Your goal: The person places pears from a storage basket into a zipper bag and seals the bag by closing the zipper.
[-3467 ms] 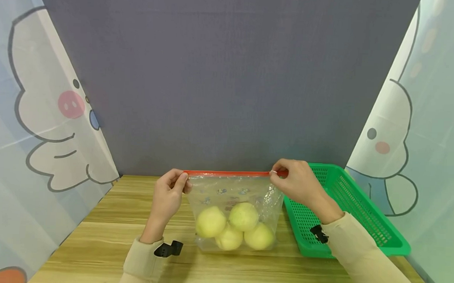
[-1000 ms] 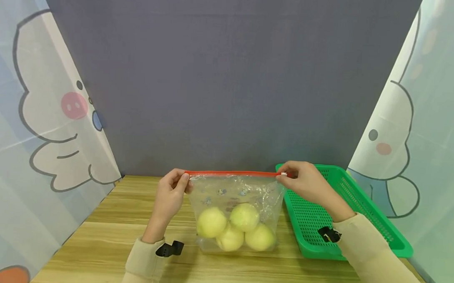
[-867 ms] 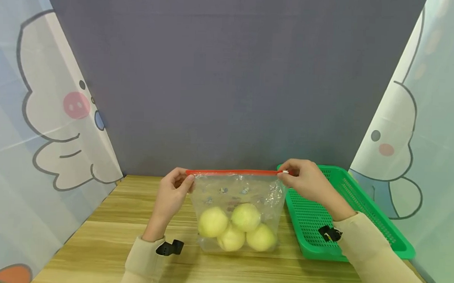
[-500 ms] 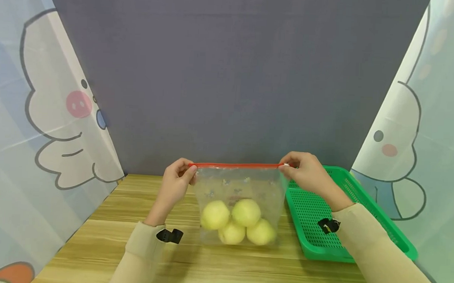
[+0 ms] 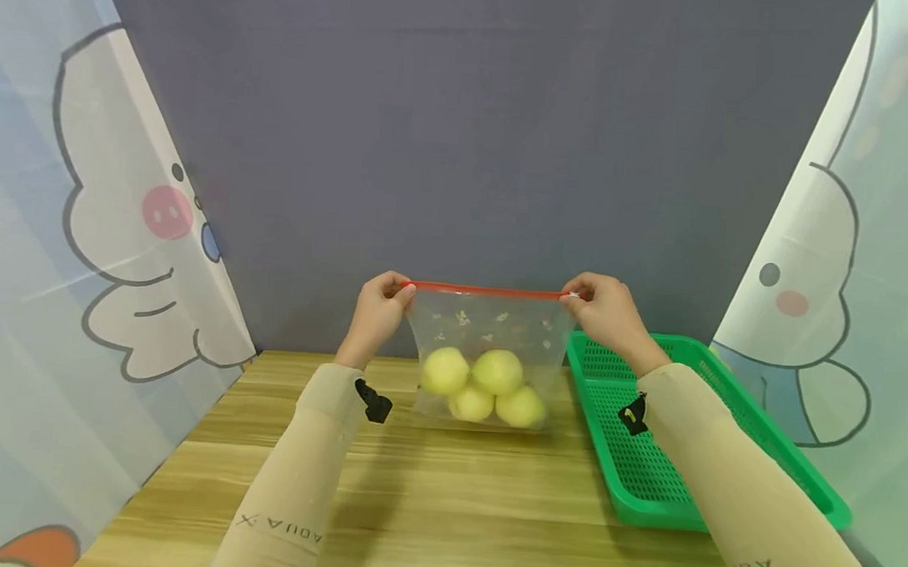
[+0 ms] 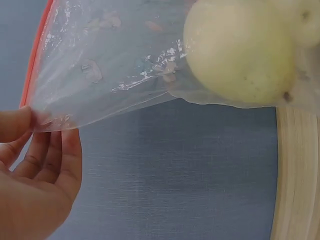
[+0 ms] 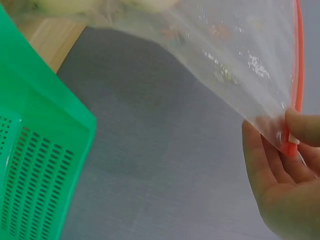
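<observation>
A clear zip bag (image 5: pixel 490 326) with a red zip along its top hangs stretched between both hands. Inside its lower part lie several round yellow-green fruits (image 5: pixel 498 373), apparently pears. My left hand (image 5: pixel 380 314) pinches the bag's top left corner between thumb and fingers; the left wrist view shows that thumb pressed on the red zip strip (image 6: pixel 36 55). At the other top corner my right hand (image 5: pixel 606 314) pinches the zip's end, where a small white slider (image 7: pixel 294 139) shows under the thumb. Whether the bag's bottom touches the table is hard to tell.
A green perforated plastic basket (image 5: pixel 618 473) stands on the right of the wooden table (image 5: pixel 461 501), partly under the right forearm. A dark grey cloth (image 5: pixel 474 151) hangs behind the table, with printed curtains (image 5: pixel 122 322) on both sides.
The right hand moved rightward along the zip with the white slider to the bag's end. Since then both hands have carried the filled bag up and away from me.
</observation>
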The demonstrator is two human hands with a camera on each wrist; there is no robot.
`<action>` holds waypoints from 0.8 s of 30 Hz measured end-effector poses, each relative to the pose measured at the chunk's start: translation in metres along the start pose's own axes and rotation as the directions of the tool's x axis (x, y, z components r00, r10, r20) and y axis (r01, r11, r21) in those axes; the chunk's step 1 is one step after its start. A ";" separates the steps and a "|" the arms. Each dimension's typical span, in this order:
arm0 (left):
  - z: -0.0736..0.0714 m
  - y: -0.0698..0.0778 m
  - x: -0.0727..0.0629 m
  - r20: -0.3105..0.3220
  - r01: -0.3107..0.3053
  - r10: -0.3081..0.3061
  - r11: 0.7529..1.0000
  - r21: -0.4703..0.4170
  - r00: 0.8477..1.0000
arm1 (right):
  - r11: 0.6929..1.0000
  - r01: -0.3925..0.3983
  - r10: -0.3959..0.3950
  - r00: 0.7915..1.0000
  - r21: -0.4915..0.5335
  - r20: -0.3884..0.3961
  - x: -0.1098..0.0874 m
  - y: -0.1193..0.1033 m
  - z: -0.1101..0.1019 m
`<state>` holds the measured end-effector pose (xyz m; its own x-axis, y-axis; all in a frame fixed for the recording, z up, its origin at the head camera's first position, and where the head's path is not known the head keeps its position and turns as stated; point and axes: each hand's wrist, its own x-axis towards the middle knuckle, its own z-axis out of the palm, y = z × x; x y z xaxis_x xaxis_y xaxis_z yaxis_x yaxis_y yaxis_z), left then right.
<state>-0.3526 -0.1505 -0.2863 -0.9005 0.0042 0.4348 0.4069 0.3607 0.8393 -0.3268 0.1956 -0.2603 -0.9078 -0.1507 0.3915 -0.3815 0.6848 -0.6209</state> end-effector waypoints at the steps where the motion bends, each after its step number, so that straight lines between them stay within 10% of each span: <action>1: 0.002 -0.001 0.003 0.004 0.015 -0.015 1.000 0.003 1.000 | 1.000 -0.006 0.006 1.000 -0.001 -0.008 0.000 0.002 0.001; 6: 0.002 -0.014 -0.003 0.090 0.034 -0.034 0.999 -0.001 0.995 | 0.999 -0.022 0.023 0.999 -0.026 0.038 -0.010 0.010 0.006; 14: -0.026 -0.027 -0.048 0.295 -0.052 0.052 0.999 -0.010 0.954 | 0.991 0.090 -0.066 0.972 -0.096 0.226 -0.052 -0.010 0.004; 19: -0.027 -0.034 -0.087 0.441 -0.079 0.062 0.997 0.022 0.895 | 0.971 0.189 -0.129 0.931 -0.149 0.341 -0.087 -0.019 0.019; 24: -0.032 -0.039 -0.118 0.591 -0.133 0.051 0.987 0.095 0.805 | 0.935 0.301 -0.202 0.886 -0.186 0.419 -0.119 -0.022 0.033</action>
<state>-0.2577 -0.1945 -0.3598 -0.7948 0.5729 0.2005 0.5063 0.4436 0.7395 -0.2165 0.1746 -0.3156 -0.8000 -0.5699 0.1875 -0.5974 0.7279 -0.3366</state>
